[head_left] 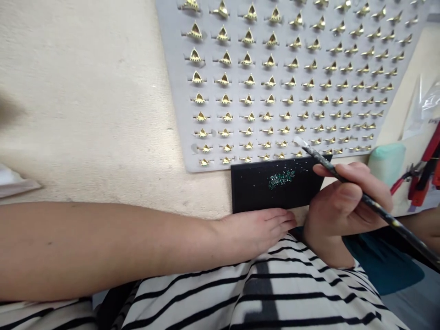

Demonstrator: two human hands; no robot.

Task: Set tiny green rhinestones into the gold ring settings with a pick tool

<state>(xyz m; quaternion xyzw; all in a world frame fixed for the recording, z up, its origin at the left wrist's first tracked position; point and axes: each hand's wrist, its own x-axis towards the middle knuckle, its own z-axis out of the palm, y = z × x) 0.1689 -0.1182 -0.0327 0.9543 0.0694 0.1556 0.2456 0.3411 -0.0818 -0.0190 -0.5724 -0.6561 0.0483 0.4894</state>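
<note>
My right hand (350,206) grips a thin dark stick (371,204) with light specks on its shaft. Its whitish tip points up and left, over the lower rows of a grey board (175,91). Many small gold-coloured triangular ring-like pieces (247,81) stand in rows on that board. Below it lies a black tray (250,192) with a small scatter of green and clear glittering stones (282,178). My left hand (261,229) rests flat along the tray's near edge, fingers stretched out, holding nothing.
To the right are a mint-green rounded object (387,162), red-handled pliers (407,176), other red and black tools (424,174) and clear plastic bags (421,107). White material (15,181) lies at left. Another person's arm (424,227) shows at the right edge.
</note>
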